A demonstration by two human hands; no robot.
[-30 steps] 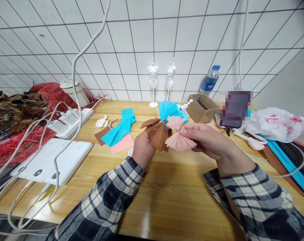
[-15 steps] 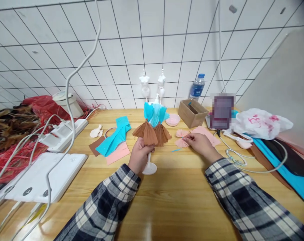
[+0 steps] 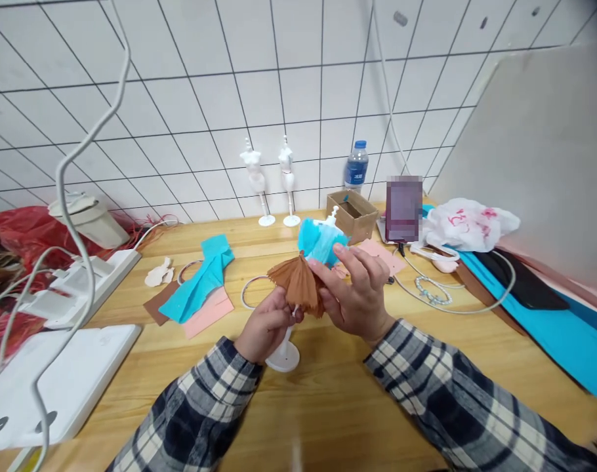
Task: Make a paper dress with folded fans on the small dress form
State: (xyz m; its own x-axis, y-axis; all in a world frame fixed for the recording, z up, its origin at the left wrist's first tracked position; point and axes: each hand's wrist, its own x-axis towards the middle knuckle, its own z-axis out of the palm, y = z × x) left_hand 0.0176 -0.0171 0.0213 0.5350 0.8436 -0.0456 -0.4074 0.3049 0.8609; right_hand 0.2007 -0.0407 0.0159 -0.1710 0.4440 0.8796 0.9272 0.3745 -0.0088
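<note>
A small white dress form (image 3: 334, 215) tilts to the right above the table, its round base (image 3: 283, 357) low in front of me. It wears a dress of crinkled blue paper (image 3: 314, 239) with a pleated brown paper fan (image 3: 296, 283) below. My left hand (image 3: 267, 326) is closed around the stand just under the brown pleats. With its fingertips pressing the blue and brown paper, my right hand (image 3: 353, 294) grips the dress's right side. Some pink paper (image 3: 340, 269) shows behind these fingers; whether they touch it is unclear.
Two bare white dress forms (image 3: 253, 172) stand by the tiled wall. Blue paper (image 3: 200, 283) and pink paper (image 3: 210, 313) lie left. A cardboard box (image 3: 361, 226), a bottle (image 3: 356, 164), a phone (image 3: 403, 210) and a plastic bag (image 3: 468, 223) are at right. A white cable (image 3: 65, 219) hangs at left.
My right hand has left the pink pleated paper on the table and come left onto the dress. The dress form now leans and has turned. The view has shifted right.
</note>
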